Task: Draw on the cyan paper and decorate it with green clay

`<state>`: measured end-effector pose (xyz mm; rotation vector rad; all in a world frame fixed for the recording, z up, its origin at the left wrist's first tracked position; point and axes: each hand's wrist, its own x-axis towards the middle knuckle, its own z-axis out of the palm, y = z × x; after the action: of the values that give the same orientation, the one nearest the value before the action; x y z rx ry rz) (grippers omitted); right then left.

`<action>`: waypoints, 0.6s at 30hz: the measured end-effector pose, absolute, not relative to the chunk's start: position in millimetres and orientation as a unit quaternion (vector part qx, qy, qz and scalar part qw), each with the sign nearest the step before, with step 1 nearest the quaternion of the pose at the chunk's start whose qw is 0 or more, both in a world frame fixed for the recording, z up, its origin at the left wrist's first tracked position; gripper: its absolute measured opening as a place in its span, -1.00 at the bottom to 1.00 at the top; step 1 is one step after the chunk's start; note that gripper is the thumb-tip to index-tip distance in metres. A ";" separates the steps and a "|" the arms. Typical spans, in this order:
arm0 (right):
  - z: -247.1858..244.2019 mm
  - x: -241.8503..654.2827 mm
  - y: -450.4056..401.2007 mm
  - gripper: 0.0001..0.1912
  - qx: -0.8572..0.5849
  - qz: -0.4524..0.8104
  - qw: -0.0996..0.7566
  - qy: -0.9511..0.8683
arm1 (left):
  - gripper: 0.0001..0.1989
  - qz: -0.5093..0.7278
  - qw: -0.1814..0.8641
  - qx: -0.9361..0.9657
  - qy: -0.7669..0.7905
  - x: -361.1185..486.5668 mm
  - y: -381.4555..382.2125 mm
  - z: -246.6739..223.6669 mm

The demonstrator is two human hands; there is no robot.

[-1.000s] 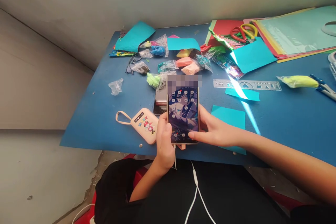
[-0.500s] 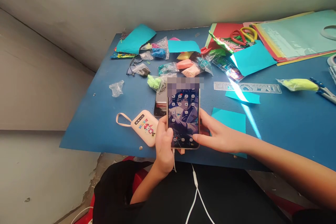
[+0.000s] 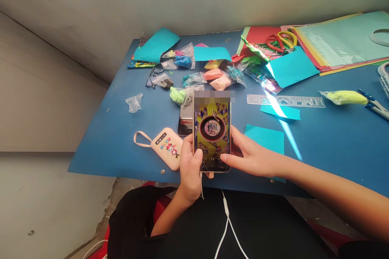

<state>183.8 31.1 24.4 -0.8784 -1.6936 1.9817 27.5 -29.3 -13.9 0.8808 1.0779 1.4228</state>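
Observation:
A smartphone [image 3: 212, 129] is held upright between both hands above the table's front edge. Its screen shows a round record-like disc on a yellow patterned background. My left hand [image 3: 191, 170] grips the lower left side, thumb along the edge. My right hand [image 3: 252, 153] holds the right side, with its thumb over the lower screen and its other fingers partly hidden behind. White earphone wires [image 3: 225, 206] hang below the phone. Close to my left hand lies a pink power bank [image 3: 169, 148] with a cartoon mouse and a strap. A dark device [image 3: 185, 119] is partly hidden behind the phone.
On the blue table [image 3: 103, 145] are several bags of coloured clay [image 3: 221, 82], a stencil ruler [image 3: 285, 100], blue paper [image 3: 264, 141], red-and-yellow-handled scissors [image 3: 281, 42] and stacked coloured sheets [image 3: 349, 40]. Dark-blue-handled scissors [image 3: 375, 103] lie at right. A wall [image 3: 188, 0] rises behind.
The phone's screen has switched from a home screen with app icons to the disc on yellow. My right thumb has shifted slightly left; both hands keep their hold.

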 end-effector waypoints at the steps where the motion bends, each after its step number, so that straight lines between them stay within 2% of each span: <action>1: 24.2 183.6 31.1 -0.38 -0.307 0.711 0.199 -0.601 | -0.64 0.601 0.542 0.371 0.455 27.5 -29.2 -14.2; 9: 25.0 182.5 31.5 -0.36 -0.313 0.718 0.197 -0.590 | -0.61 0.596 0.544 0.369 0.462 27.9 -28.5 -11.3; 18: 20.7 182.3 29.7 -0.44 -0.332 0.685 0.205 -0.616 | -0.62 0.593 0.541 0.370 0.469 27.8 -29.2 -9.5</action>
<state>182.3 29.7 20.7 -0.9260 -1.7174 1.9089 27.8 -29.2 -9.5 0.8791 1.1135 1.4084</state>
